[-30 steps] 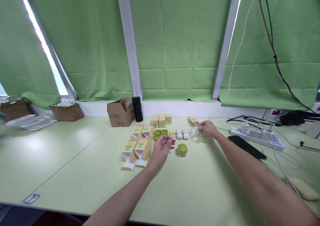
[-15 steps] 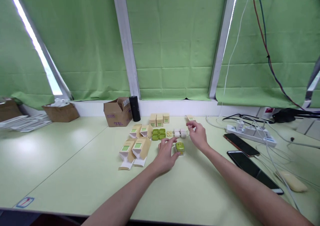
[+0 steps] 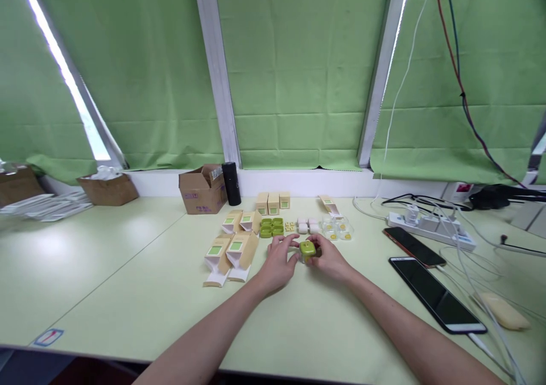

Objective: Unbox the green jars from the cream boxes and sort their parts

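Note:
A small clear container with a green lid (image 3: 307,248) is at the middle of the table, near its front half. My right hand (image 3: 327,259) grips it from the right, thumb and fingers closed on its side. To its left, my left hand (image 3: 279,264) is open, thumb and fingers apart and curved toward the container. Beyond the hands lie green square lids (image 3: 272,227), small yellow pieces (image 3: 289,226), white rounded pieces (image 3: 307,226) and clear cups with yellow in them (image 3: 338,228).
Opened cardboard boxes (image 3: 236,251) lie left of my hands, with closed small boxes (image 3: 273,203) behind. A brown carton (image 3: 202,190) and black bottle (image 3: 231,184) stand at the back. Phones (image 3: 437,294), a power strip (image 3: 430,231) and cables are on the right.
My right hand has come down and left from above the clear cups, and its fingers have closed on the green-lidded container. My left hand has drawn slightly away from it.

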